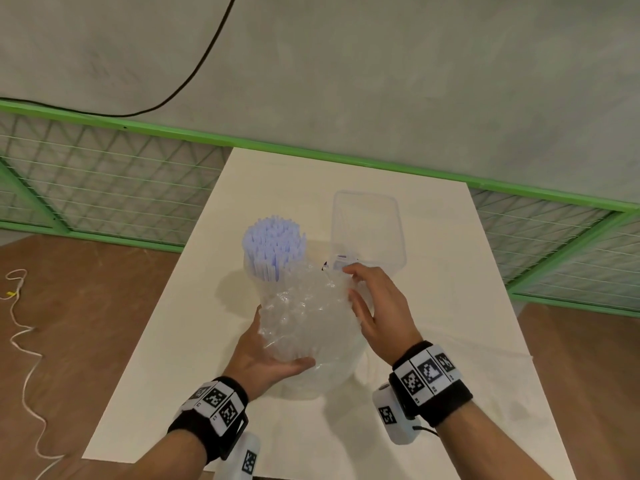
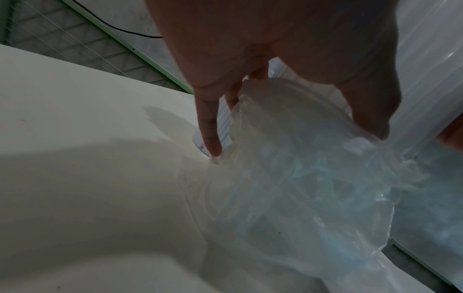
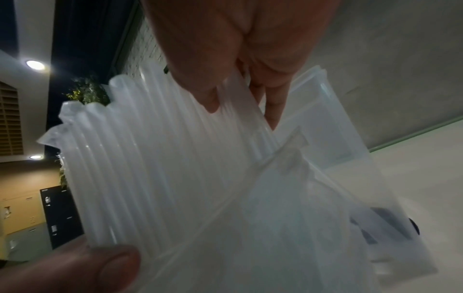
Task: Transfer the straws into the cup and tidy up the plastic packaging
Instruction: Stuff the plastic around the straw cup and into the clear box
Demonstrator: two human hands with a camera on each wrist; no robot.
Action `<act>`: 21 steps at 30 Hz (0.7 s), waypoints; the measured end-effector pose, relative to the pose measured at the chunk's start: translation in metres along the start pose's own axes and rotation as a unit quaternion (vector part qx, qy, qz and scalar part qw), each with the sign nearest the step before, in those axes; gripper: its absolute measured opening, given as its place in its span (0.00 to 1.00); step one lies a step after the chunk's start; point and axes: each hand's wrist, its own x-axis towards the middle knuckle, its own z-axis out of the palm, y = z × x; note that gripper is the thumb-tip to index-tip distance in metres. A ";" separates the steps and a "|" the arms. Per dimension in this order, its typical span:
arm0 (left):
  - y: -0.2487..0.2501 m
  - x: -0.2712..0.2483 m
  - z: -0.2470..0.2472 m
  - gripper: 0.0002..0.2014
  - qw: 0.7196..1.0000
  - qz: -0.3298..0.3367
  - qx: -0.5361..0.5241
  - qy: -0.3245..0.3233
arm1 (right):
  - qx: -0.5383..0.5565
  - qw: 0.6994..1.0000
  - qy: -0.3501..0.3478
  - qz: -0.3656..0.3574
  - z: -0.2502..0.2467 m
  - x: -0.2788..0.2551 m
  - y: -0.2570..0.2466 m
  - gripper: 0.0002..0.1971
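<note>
While straws [image 1: 273, 247] stick out, both hands grip pkg [image 1: 304, 320]

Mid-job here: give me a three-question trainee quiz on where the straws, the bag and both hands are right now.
1. True or false: the straws lie flat on the table.
2. Which hand holds the plastic bag from below? A left hand B right hand
3. What sits behind the right hand?

Key: 1 false, they stand upright, bunched. 2 A. 3 a clear plastic container.
</note>
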 end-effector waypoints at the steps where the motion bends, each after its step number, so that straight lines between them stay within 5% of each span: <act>1: -0.001 0.000 -0.001 0.36 1.000 0.000 0.001 -0.001 | -0.009 1.000 0.012 -0.006 0.000 0.002 -0.001 0.16; 5: -0.002 0.001 -0.003 0.36 1.000 0.004 0.000 -0.001 | -0.008 0.999 0.043 -0.007 -0.004 0.011 -0.004 0.16; 11: -0.003 0.003 -0.004 0.41 1.000 0.013 0.003 -0.008 | 0.057 0.997 -0.006 0.055 -0.015 0.020 -0.012 0.15; 17: -0.004 0.003 -0.004 0.41 1.000 0.023 -0.005 -0.016 | 0.079 0.997 0.018 0.015 -0.011 0.032 -0.022 0.17; 21: -0.005 0.003 -0.006 0.40 1.000 0.019 -0.003 -0.017 | 0.102 0.993 0.046 0.030 -0.008 0.039 -0.023 0.08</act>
